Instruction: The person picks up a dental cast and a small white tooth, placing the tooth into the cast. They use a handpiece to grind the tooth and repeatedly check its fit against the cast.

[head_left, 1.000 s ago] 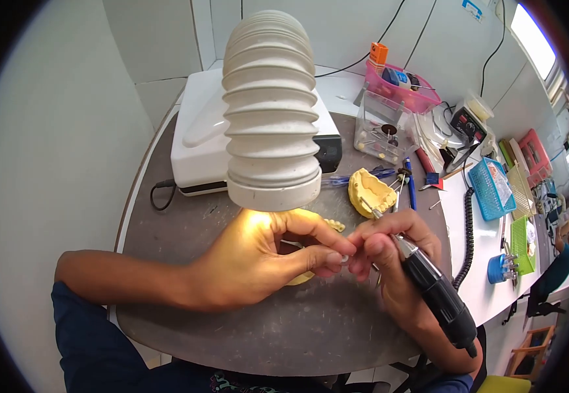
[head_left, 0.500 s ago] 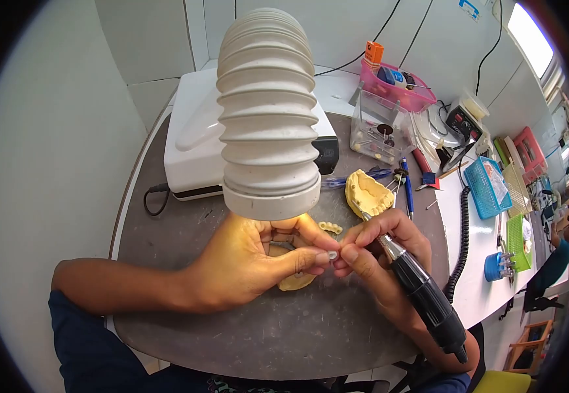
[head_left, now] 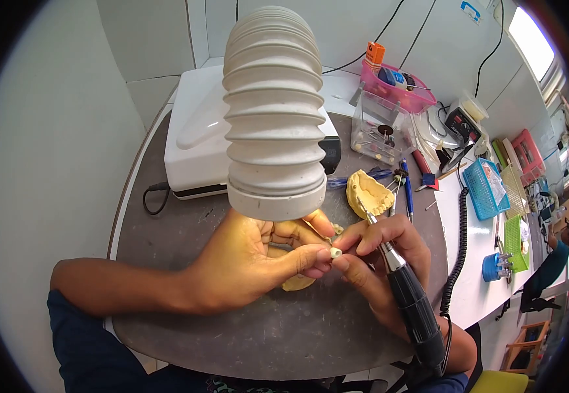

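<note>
A small whitish dental crown (head_left: 335, 253) is pinched between the thumb and fingers of my left hand (head_left: 235, 265), its hollow opening facing me. My right hand (head_left: 405, 245) grips a black rotary handpiece (head_left: 417, 311) with a metal nose, the tip pointing up and away from me. My right thumb reaches right to the crown. Just beyond my right hand lies a yellow plaster dental cast (head_left: 369, 194). Another yellow plaster piece (head_left: 297, 283) lies under my left hand, mostly hidden. Part of a small row of teeth (head_left: 338, 228) shows behind my fingers.
A wide white ribbed hose (head_left: 275, 124) hangs over my left hand, in front of a white machine (head_left: 196, 141). Back right stand a clear box (head_left: 379, 134) and a pink basket (head_left: 409, 98). Blue (head_left: 484, 190) and green baskets (head_left: 515, 239) stand farther right, past a coiled cord (head_left: 462, 242).
My right fingers have parted slightly from the crown, which now shows its opening. The handpiece has swung to a steeper angle, its rear end moving left. The hose has shifted slightly right.
</note>
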The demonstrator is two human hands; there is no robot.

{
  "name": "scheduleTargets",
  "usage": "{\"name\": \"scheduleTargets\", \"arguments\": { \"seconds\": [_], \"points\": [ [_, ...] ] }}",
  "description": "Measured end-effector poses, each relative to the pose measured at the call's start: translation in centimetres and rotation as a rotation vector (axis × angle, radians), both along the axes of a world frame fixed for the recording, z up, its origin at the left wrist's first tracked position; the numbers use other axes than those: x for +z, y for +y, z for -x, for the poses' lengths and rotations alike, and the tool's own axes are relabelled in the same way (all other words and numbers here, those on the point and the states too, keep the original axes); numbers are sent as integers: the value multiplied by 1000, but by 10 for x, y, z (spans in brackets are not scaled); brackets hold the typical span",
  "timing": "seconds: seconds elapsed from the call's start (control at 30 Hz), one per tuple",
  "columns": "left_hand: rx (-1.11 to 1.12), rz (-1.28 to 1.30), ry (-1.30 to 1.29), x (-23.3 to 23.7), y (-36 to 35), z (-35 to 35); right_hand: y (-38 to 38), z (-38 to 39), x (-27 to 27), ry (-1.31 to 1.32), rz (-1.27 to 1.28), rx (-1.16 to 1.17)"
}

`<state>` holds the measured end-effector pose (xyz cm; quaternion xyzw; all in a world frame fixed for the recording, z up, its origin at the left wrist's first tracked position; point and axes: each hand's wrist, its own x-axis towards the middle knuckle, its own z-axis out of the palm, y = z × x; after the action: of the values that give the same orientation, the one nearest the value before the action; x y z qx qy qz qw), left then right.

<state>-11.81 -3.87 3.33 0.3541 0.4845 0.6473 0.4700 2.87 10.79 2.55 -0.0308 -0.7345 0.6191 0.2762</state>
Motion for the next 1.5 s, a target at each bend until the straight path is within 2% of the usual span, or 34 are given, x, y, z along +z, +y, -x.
{"name": "scheduleTargets", "arguments": {
  "seconds": [0.07,0.13,0.2,0.27,0.33,0.43,0.77,0.8,0.9,0.97,1.0,1.07,1.1,1.13,1.2,1.23,1.3,1.33,1.4,1.43,1.5],
  "points": [
    [18,-5,-6,1,0,0,1,-3,2,-62,49,-18],
    [22,-26,175,1,-1,1,1,-3,2,-64,43,-18],
    [20,-39,215,-1,-1,1,-1,-3,4,-66,38,-17],
    [18,-50,256,-3,-1,2,-5,-2,6,-54,163,5],
    [57,-129,389,-6,1,1,-4,-2,5,-68,187,21],
    [86,-268,436,-10,5,2,-3,-3,5,-86,209,46],
    [93,-256,362,-12,6,1,-2,-4,6,-104,248,66],
    [63,-209,278,-9,4,0,-3,-4,6,-105,249,65],
    [39,-139,142,-9,3,0,-3,-3,7,-96,175,-10],
    [44,-116,91,-7,2,2,2,-6,9,-83,-21,-88],
    [21,-53,21,-2,0,3,6,-8,9,-82,-21,-87],
    [-2,8,-50,2,-1,5,15,-10,11,28,-468,-143],
    [-9,15,-59,2,-1,6,17,-11,14,49,-532,-135],
    [-16,20,-67,2,-1,6,15,-12,15,46,-532,-135],
    [-21,9,-93,0,-1,6,7,-15,13,49,-296,-160],
    [-25,-3,-117,0,-2,6,3,-14,11,48,-296,-160],
    [-25,-2,-119,0,-2,6,-4,-11,8,130,-93,-171],
    [-25,-2,-121,0,-2,5,0,-13,10,130,-94,-170],
    [-28,-17,-117,-1,-1,6,13,-16,14,65,-443,-22],
    [-31,-30,-113,-2,-1,6,14,-14,16,65,-444,-21],
    [-35,-27,-122,-3,-1,6,16,-12,20,100,-629,-30]
  ]
}}
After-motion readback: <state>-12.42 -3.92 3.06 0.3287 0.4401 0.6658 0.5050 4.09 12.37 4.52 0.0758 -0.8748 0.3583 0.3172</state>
